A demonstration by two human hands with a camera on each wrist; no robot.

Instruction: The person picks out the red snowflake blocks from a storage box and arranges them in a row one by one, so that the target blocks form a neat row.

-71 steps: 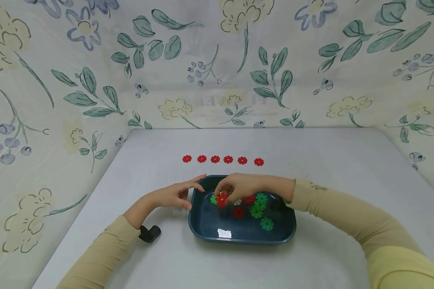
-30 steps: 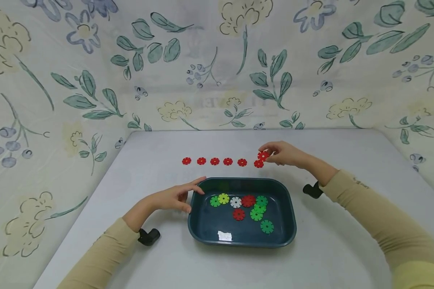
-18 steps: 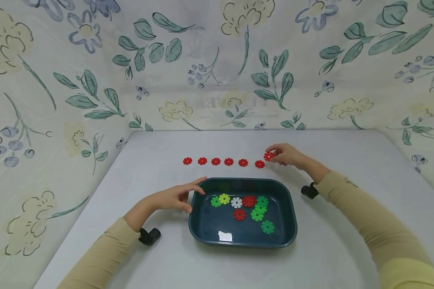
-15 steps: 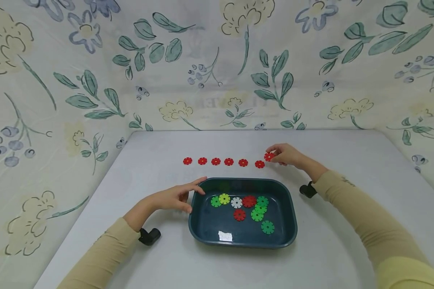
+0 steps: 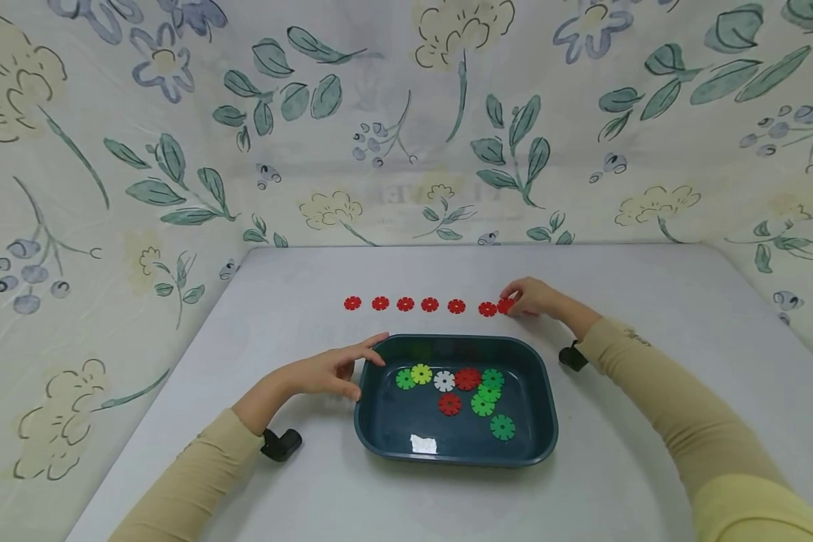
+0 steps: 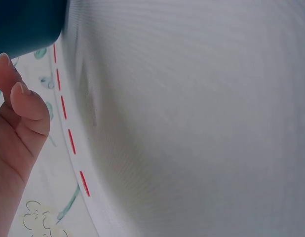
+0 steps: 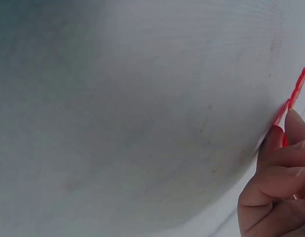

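My right hand (image 5: 540, 296) pinches a red notched plastic disc (image 5: 505, 306), shaped like a snowflake, at the right end of a row of several like it. This disc is at table level, with its left edge against the neighbouring red disc (image 5: 488, 309). In the right wrist view, thumb and finger hold the red disc (image 7: 282, 112) close to the table surface. My left hand (image 5: 321, 370) rests at the upper left of a dark blue tray (image 5: 457, 456), fingers extended onto the rim and thumb against the outer side. Several green, red, yellow and white discs lie inside.
The row of red discs (image 5: 405, 304) lies on the white table (image 5: 298, 275) behind the tray. Black wrist cameras (image 5: 281, 446) are strapped below both forearms. A floral cloth (image 5: 406, 113) hangs at the back and sides.
My right hand has gone from inside the tray to the row's right end with a red disc, then lowered it beside the last one. My left hand has stayed at the rim.
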